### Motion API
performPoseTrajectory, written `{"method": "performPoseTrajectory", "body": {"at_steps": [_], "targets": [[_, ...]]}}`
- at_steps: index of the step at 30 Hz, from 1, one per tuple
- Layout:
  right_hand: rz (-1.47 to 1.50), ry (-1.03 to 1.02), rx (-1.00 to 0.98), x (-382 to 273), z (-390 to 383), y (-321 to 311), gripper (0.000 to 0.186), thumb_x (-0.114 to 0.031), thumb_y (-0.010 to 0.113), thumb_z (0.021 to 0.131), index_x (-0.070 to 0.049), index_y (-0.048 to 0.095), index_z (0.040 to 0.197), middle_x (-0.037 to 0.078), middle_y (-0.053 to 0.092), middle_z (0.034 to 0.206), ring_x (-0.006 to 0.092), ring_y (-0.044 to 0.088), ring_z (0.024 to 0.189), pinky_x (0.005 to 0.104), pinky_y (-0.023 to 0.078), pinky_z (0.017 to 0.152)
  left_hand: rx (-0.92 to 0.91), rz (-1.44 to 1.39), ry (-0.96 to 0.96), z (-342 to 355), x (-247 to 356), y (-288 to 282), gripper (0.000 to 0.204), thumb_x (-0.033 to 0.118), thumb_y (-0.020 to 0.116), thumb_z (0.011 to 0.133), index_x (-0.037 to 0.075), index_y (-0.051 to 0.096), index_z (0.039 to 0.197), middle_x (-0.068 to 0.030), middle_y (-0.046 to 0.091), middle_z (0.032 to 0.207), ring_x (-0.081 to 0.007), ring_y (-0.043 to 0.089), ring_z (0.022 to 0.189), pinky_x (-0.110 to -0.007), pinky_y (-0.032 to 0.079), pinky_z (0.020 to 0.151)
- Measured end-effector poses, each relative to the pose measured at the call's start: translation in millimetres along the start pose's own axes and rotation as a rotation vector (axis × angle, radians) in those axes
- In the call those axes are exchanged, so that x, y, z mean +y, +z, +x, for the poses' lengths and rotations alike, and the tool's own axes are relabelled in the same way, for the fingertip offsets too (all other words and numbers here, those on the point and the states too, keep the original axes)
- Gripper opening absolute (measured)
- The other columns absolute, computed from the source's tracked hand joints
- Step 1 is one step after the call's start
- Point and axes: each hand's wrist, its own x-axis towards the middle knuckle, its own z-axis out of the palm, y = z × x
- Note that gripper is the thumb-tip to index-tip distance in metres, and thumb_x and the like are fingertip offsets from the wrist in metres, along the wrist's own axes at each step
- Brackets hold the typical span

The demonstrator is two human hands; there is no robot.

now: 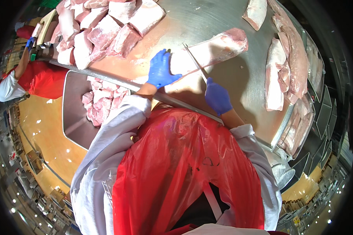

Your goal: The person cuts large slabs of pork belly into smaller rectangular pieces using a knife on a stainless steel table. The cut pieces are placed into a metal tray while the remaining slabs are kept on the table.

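Note:
A long pale meat loin lies at the middle of the steel table. My left hand, in a blue glove, rests against the loin's left end with its fingers spread. My right hand, also blue-gloved, is closed round the handle of a long knife. The blade slants up and left over the loin, its point near the far edge of the meat. Part of the handle is hidden in my fingers.
Cut meat chunks are heaped at back left; a steel bin of chunks sits below. More loins lie along the steel table's right side, beside trays of meat. A co-worker in a red apron works at far left.

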Motion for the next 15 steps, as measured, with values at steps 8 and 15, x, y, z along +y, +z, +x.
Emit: {"method": "performPoseTrajectory", "body": {"at_steps": [8, 15], "targets": [[-0.087, 0.129, -0.112, -25, -24, -25, 0.022, -0.011, 0.040, 0.092, 0.002, 0.049, 0.107, 0.029, 0.066, 0.088, 0.0468, 0.064, 0.083, 0.0550, 0.050, 0.074, -0.174, 0.087, -0.129, 16, 17, 18, 0.086, 0.043, 0.080, 0.059, 0.003, 0.045, 0.127, -0.0200, 0.049, 0.130, -0.0356, 0.051, 0.115, -0.052, 0.039, 0.094], [-0.107, 0.019, -0.008, -30, -12, -15, 0.025, -0.011, 0.040, 0.095, 0.002, 0.050, 0.114, 0.027, 0.066, 0.091, 0.0458, 0.064, 0.086, 0.0545, 0.050, 0.077, -0.206, 0.059, -0.124, 11, 8, 14, 0.087, 0.040, 0.081, 0.057, 0.002, 0.044, 0.126, -0.0208, 0.048, 0.127, -0.0368, 0.050, 0.115, -0.051, 0.040, 0.093]]}}
